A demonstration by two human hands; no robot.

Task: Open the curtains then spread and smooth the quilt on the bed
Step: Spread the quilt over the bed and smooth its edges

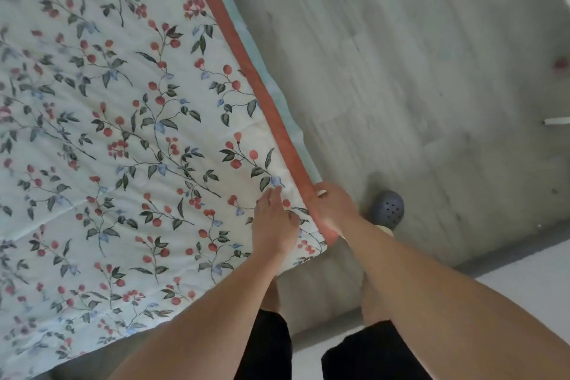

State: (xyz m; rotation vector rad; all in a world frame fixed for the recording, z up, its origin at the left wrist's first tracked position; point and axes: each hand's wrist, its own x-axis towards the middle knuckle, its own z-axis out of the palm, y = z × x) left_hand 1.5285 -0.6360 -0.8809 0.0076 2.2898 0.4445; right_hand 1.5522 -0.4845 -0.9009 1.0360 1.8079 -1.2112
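Observation:
A white quilt (pixel 123 133) printed with red berries and dark leaves lies spread flat over the bed, filling the left of the view. A rust-red border (pixel 262 86) runs along its right edge. My left hand (pixel 274 225) rests on top of the quilt close to its near right corner, fingers stretched out flat. My right hand (pixel 333 210) grips the red border at that same corner, fingers curled round the edge. No curtains are in view.
Grey wood-look floor (pixel 416 71) lies to the right of the bed. A blue perforated slipper (pixel 387 208) is on my foot just beyond my right hand. A pale rug or mat edge (pixel 524 281) shows at lower right.

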